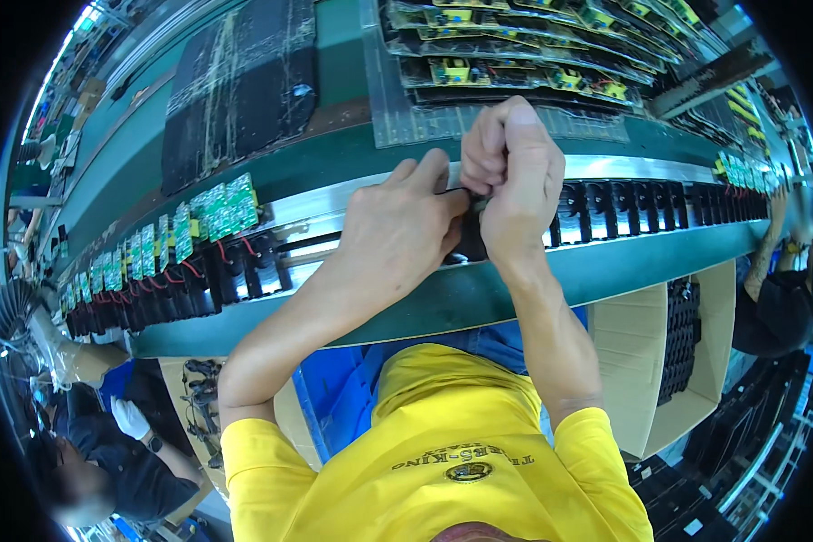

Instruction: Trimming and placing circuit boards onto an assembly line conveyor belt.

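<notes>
Two bare forearms stretch from your yellow shirt [434, 452] over the near edge of a green worktop [425, 303]. Below that edge, a cardboard box [630, 370] to your right holds stacked black pieces [680, 334], and a carton [291, 425] to your left holds dark, tangled items [201, 406].

Out on the worktop, a black part [471, 242] sits between your hands, in the row along a shiny metal rail [312, 215], largely covered by your fingers. Your left hand [397, 221] bends its fingers in against that part's left side; you cannot tell from this angle whether it grips. Your right hand [518, 172] is just beside it, over the part's right side, fingers folded in and thumb uppermost; whether it pinches anything is hidden.

To the right of your hands, black housings [623, 212] stand side by side along the rail. To the left runs another line of black housings, with green circuit boards [226, 208] at their far side and red wires [190, 269] between.

Beyond the rail, a scuffed dark sheet [239, 90] lies on the left, and stacked dark trays [524, 45] carrying yellow components rest on a translucent sheet [385, 117] farther right.
</notes>
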`<state>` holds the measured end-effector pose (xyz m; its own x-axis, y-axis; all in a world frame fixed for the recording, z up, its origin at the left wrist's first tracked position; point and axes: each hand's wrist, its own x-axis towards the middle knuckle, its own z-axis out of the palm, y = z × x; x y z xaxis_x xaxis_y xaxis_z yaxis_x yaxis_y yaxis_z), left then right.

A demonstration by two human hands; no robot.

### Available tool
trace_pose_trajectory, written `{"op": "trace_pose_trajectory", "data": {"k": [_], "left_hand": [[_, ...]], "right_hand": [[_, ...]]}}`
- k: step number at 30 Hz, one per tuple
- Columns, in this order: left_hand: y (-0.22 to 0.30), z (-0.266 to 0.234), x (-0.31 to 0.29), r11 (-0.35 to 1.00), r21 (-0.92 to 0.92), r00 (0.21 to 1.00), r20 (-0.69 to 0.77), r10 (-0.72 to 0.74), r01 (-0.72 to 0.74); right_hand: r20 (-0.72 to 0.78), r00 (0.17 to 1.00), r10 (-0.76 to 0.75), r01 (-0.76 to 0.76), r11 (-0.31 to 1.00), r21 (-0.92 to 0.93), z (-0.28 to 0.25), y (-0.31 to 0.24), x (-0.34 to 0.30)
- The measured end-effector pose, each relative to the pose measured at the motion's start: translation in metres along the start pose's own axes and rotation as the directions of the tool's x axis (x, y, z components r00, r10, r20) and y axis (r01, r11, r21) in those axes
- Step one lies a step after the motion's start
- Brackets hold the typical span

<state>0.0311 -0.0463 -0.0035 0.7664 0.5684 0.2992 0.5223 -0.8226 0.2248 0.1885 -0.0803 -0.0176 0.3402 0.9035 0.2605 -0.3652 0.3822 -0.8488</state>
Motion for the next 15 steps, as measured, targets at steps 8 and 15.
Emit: {"op": "trace_pose_trajectory", "data": {"k": [8, 15], "left_hand": [[-0.004, 0.000, 0.000, 1.000, -0.024, 0.999, 0.031, 0.015, -0.014], [-0.009, -0.048, 0.027, 0.983, -0.175, 0.948, 0.319, -0.002, 0.061]], "right_hand": [[-0.128, 0.991, 0.025, -0.022, 0.999, 0.025, 0.014, -0.022, -0.005], [0.389, 0.920, -0.053, 0.384, 0.319, -0.866, -0.009, -0.077, -0.065]]}}
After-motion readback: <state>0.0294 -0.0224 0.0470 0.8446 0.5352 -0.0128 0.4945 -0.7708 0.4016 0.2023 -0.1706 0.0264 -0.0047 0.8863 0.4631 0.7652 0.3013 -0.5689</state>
